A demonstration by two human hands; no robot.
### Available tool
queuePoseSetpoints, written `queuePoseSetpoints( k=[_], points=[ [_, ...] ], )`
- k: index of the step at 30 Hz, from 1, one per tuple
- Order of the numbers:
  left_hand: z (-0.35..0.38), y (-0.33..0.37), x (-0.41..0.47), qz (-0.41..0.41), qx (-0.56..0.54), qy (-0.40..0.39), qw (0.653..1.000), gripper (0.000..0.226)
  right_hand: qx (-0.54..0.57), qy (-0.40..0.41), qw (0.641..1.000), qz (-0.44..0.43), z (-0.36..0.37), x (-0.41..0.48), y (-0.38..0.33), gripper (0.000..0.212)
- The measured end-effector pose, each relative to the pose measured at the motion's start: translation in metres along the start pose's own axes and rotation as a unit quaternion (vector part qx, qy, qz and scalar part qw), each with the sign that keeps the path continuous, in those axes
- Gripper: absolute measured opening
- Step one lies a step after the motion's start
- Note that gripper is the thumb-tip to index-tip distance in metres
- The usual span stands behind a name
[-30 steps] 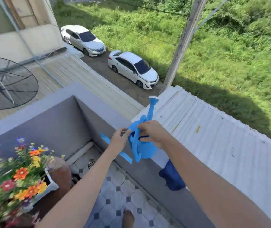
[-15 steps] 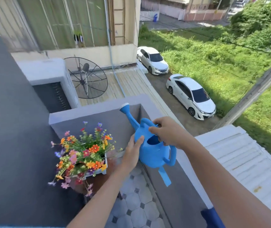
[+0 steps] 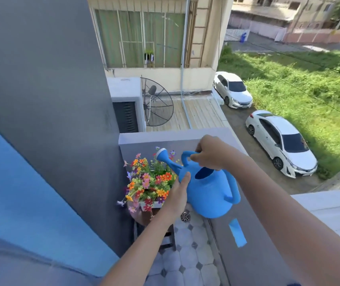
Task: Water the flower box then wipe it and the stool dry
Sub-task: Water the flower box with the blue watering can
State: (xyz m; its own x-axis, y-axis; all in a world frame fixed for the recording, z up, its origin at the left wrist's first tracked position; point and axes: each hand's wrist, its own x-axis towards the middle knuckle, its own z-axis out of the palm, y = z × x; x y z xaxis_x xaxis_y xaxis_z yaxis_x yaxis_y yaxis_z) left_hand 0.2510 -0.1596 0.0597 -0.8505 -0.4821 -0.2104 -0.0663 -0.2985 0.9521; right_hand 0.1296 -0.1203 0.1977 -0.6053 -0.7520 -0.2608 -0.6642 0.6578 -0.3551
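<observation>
My left hand [image 3: 178,195] lies flat against the watering can [image 3: 208,195]; my right hand [image 3: 212,153] is curled round its top handle. The can is just right of the flower box [image 3: 151,204], spout [image 3: 161,152] over the blooms, no water visible. I judge watering barely begun, both wipes pending. Stool [image 3: 142,218] is under the box. Tight: wall [image 3: 72,141] left of the box, parapet [image 3: 247,265] right.

1. A dark grey wall [image 3: 51,89] rises at left, with a blue surface [image 3: 20,193] below it.
2. Pale floor tiles [image 3: 185,256] with small dark diamonds surround a round drain [image 3: 185,216].
3. A grey parapet [image 3: 253,261] at right carries a strip of blue tape [image 3: 237,232].
4. Beyond, in bright sun: a building [image 3: 202,38] with barred, green-curtained windows [image 3: 140,38], a mesh satellite dish [image 3: 158,104], a near white car [image 3: 282,143], a far white car [image 3: 233,89], and grass [image 3: 309,89].
</observation>
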Motion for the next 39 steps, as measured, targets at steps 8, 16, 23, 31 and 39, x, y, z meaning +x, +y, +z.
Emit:
queuePoseSetpoints(
  k=[8,16,23,31,39],
  points=[
    [-0.014,0.004,-0.032,-0.034,0.020,0.025,0.999,0.045,-0.054,-0.019,0.998,-0.004,0.006,-0.007,-0.038,0.032],
    [-0.025,0.010,-0.045,-0.039,0.008,0.025,0.999,0.042,-0.071,-0.033,0.997,-0.023,0.002,-0.014,-0.062,0.031],
    [-0.027,0.019,-0.053,-0.045,0.008,0.020,0.999,0.037,-0.065,-0.041,0.997,-0.013,-0.001,-0.020,-0.075,0.032],
    [-0.013,0.018,-0.053,-0.055,0.026,-0.020,0.998,0.059,-0.073,-0.039,0.996,0.021,-0.007,-0.029,-0.065,0.035],
    [0.010,0.014,-0.048,-0.068,0.043,-0.047,0.996,0.063,-0.076,-0.041,0.996,0.036,-0.017,-0.036,-0.045,0.036]
  ],
)
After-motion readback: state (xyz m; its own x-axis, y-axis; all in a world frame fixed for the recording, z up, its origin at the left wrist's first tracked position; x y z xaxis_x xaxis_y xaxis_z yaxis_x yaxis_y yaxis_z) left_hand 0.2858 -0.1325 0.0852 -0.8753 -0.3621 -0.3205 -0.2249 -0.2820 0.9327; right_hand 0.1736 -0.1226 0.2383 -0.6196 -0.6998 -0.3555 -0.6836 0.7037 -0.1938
